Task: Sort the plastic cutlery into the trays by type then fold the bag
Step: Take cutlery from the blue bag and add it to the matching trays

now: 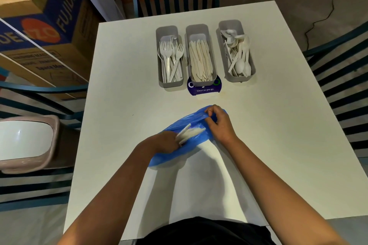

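Right hand [218,123] pinching the blue bag's [191,145] mouth on the surface [119,105]; left hand [166,142] gripping several white cutlery pieces [190,132] there. Best drawn out together, then dropped by type into fork tray [170,56], knife tray [200,55] or spoon tray [237,51].

Both my forearms reach forward from the bottom of the view and converge toward the middle of the table, bare from the elbow down. My left hand [167,142] lies low, knuckles up, its fingers curled around a small bunch of white cutlery [189,132] whose ends stick out past the fingertips toward the right. My right hand [218,123] sits a little farther forward, wrist bent, back of the hand facing up. Its fingers [211,112] are curled inward and pinch a gathered edge of the blue bag [196,139]. The two hands are near each other but not touching.
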Tool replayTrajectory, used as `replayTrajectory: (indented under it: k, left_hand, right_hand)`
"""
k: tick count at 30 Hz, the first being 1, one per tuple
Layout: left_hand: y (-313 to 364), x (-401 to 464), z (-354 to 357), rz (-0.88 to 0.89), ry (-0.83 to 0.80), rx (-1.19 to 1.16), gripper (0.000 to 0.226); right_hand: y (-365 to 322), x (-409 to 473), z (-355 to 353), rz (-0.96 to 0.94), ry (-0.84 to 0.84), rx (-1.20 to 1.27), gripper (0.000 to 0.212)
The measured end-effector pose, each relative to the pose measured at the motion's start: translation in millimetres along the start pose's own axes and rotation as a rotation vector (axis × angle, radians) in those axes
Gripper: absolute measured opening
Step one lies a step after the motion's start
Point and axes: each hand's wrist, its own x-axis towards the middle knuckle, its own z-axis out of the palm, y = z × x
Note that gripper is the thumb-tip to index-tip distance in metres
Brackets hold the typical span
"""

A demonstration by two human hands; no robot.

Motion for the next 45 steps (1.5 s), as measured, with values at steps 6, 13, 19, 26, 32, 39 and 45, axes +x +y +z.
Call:
replayTrajectory:
  k: [6,13,19,26,32,39,45]
  left_hand:
    - [6,-9,-8,0.157,-0.036,-0.392,0.014]
    - [17,-1,-21,0.105,0.44,-1.546,0.017]
    - [22,-2,-45,0.092,0.349,-2.066,0.023]
    - [28,4,-47,0.109,0.385,-1.936,0.022]
    - [39,10,-56,0.114,0.438,-1.978,0.027]
    - [44,15,-58,0.067,0.416,-1.924,0.019]
    - [46,20,-65,0.043,0.459,-1.743,0.02]
  right_hand:
    - [-1,-5,0,0.037,-0.096,-0.137,0.042]
    - [11,-10,-1,-0.07,-0.557,-0.998,0.089]
    - [-25,-3,-14,0.005,-0.597,-0.902,0.068]
    - [-65,13,-17,0.129,-0.137,-0.077,0.015]
    - [-75,15,-6,0.216,-0.297,0.019,0.02]
    - [-77,18,-7,0.206,-0.302,0.114,0.012]
    - [-73,26,-11,0.234,-0.273,0.143,0.016]
